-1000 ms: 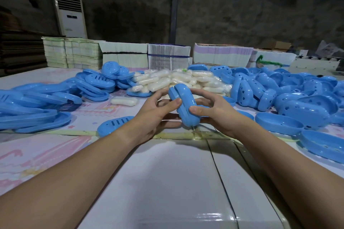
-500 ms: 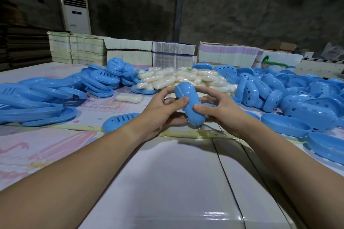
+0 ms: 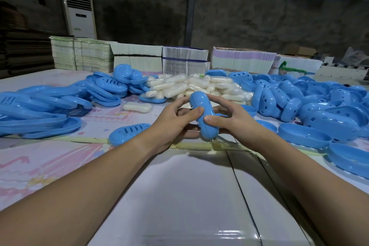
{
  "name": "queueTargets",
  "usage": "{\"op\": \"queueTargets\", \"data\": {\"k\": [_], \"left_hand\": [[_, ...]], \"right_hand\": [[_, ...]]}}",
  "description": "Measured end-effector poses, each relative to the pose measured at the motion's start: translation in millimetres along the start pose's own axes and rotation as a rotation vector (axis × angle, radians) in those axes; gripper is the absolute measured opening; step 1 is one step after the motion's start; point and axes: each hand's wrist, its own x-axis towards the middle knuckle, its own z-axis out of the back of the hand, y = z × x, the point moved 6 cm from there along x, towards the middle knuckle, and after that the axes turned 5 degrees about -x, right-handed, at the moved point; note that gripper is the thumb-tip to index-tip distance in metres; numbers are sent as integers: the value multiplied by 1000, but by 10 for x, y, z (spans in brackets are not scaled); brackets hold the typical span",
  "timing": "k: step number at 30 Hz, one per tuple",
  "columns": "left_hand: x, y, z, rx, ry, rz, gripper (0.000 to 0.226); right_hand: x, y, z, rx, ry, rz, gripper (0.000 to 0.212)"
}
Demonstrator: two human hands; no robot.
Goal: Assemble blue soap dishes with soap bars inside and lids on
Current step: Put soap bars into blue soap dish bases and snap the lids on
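Head view: a table point(image 3: 60, 166) covered in a pink patterned sheet carries heaps of parts. On the left lies a sprawl of flat blue slotted lids point(image 3: 50, 106), too many and too overlapped to count; one slotted lid point(image 3: 128, 131) lies alone near the left wrist. At the far centre sits a pile of wrapped white soap bars point(image 3: 195, 88), also beyond counting, with a single loose soap bar point(image 3: 136, 107) just left of the hands. On the right, blue dish bases point(image 3: 303, 106) with cut-out holes are heaped up, several lying open side up nearest the edge. Behind everything stand rows of flat stacked cartons point(image 3: 137, 57), and a white air conditioner point(image 3: 79, 14) stands by the far wall.

Above the table's middle, one closed soap dish point(image 3: 203, 118) is held on edge between both hands. The left hand point(image 3: 173, 124) grips it, thumb pressed on its near face and fingers curled round behind. The right hand point(image 3: 229, 122) grips the other side the same way, thumb on the front. Nothing lies between the camera and the dish.
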Motion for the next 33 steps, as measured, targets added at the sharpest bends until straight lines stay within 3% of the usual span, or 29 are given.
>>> {"op": "queueTargets", "data": {"k": [4,7,14,19,21,24,29,30,33], "left_hand": [[25,25,-7,59,20,-2,61],[60,40,9,79,25,10,71],[104,112,-4,154,26,-22,63],[144,173,19,185,33,-53,48],[158,194,35,202,37,-56,38],[189,217,64,207,30,-54,41],[195,245,118,242,18,-31,84],[196,255,129,248,16,-23,83],[205,295,149,238,1,12,51]], "right_hand": [[-9,72,34,-161,-30,13,58],[-29,196,242,-286,-184,15,60],[-557,268,843,-712,-330,-82,64],[-1278,47,1735,-764,-639,-292,49],[-1538,-65,2114,-887,-708,-411,53],[-1920,-278,2615,-1075,-747,-647,61],[-2373,-737,2984,-1326,-607,-967,62],[-2414,-790,3018,-1369,-612,-992,63],[-2426,-850,3070,-1393,-649,-1006,61]]}}
